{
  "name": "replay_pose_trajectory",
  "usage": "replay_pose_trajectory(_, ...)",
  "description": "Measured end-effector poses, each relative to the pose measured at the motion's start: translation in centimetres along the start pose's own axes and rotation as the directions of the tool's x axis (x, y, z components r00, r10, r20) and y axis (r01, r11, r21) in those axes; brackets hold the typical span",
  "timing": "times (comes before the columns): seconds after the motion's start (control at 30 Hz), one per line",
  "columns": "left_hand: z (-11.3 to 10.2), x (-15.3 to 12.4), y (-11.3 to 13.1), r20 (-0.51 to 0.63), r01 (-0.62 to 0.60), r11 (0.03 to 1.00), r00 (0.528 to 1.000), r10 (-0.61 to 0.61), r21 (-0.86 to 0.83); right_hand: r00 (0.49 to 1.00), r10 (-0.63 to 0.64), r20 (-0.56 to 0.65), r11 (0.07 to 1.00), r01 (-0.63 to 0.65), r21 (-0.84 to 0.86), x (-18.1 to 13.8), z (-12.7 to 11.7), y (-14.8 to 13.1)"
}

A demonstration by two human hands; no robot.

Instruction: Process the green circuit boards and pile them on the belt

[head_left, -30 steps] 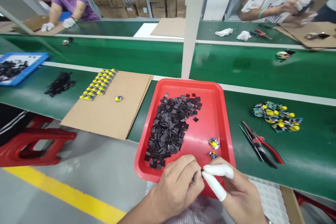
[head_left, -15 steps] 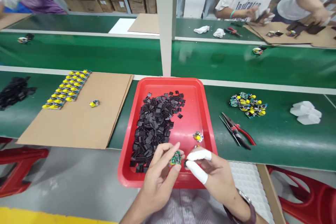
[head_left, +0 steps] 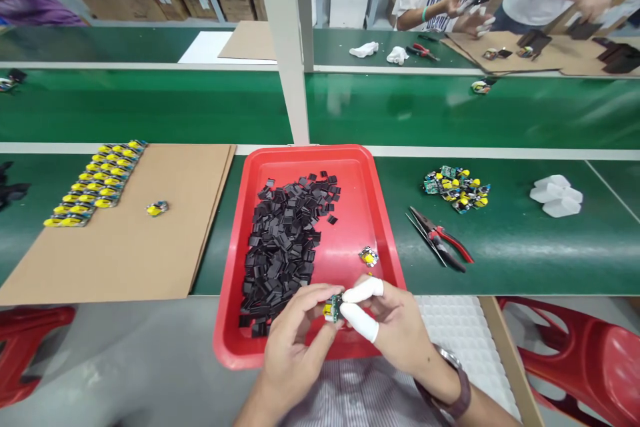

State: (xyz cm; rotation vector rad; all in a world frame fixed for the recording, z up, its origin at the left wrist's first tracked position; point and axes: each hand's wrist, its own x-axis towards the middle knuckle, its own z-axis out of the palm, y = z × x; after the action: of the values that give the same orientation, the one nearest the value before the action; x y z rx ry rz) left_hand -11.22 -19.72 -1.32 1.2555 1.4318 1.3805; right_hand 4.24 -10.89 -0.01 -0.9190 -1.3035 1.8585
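My left hand (head_left: 300, 330) pinches a small green circuit board (head_left: 334, 308) with a yellow component, held over the near end of the red tray (head_left: 350, 213). White finger cots cover the thumb and index finger of my right hand (head_left: 387, 320). Those two fingertips are closed at the board's right side, pressing a small black piece there, mostly hidden by the fingers. To the left in the tray lies a heap of black plastic pieces (head_left: 283, 233). Another board with a yellow part (head_left: 369, 256) rests on the tray floor beyond my right hand.
Cardboard (head_left: 150, 253) at left carries rows of yellow-topped boards (head_left: 100, 180) and a single board (head_left: 157, 208). Right of the tray are pliers (head_left: 443, 240), tweezers (head_left: 425, 235), a pile of boards (head_left: 456, 188) and white cups (head_left: 557, 195). Co-workers stand across the green conveyor (head_left: 400, 110).
The board has turned, now showing its edge and yellow side. My right fingertips have moved left from beside the board to touch it, bringing the black piece against it. The camera view has shifted.
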Motion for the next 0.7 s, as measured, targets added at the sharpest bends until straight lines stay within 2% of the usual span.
replay_pose_trajectory(0.13, -0.2, 0.0, -0.1, 0.019, -0.042, 0.996, 0.999, 0.04, 0.074, 0.999, -0.033, 0.004, 0.998, 0.033, -0.059, 0.0, -0.1, -0.4)
replay_pose_trajectory(0.33, -0.2, 0.4, 0.2, 0.027, -0.231, 0.965, 0.973, 0.229, 0.122, 0.996, -0.049, 0.07, 0.997, 0.054, -0.06, 0.2, -0.3, -0.6)
replay_pose_trajectory(0.47, 0.2, 0.8, 0.8, 0.013, -0.315, 0.928, 0.948, 0.319, 0.198, 0.994, -0.085, 0.064, 0.982, 0.094, -0.165, 0.3, -0.9, -0.9)
replay_pose_trajectory(0.53, 0.6, 0.9, 0.9, 0.008, -0.326, 0.917, 0.943, 0.333, 0.229, 0.995, -0.033, 0.096, 0.989, 0.047, -0.141, 0.6, -1.4, -1.0)
replay_pose_trajectory(0.6, 0.9, 0.8, 0.8, 0.009, -0.312, 0.923, 0.948, 0.318, 0.225, 0.985, 0.071, 0.16, 0.997, -0.065, -0.042, 0.9, -2.0, -0.9)
replay_pose_trajectory(0.7, 1.4, 0.7, 0.5, -0.01, -0.212, 0.961, 0.976, 0.217, 0.18, 0.965, 0.178, 0.192, 0.978, -0.195, 0.076, 1.1, -2.9, -0.3)
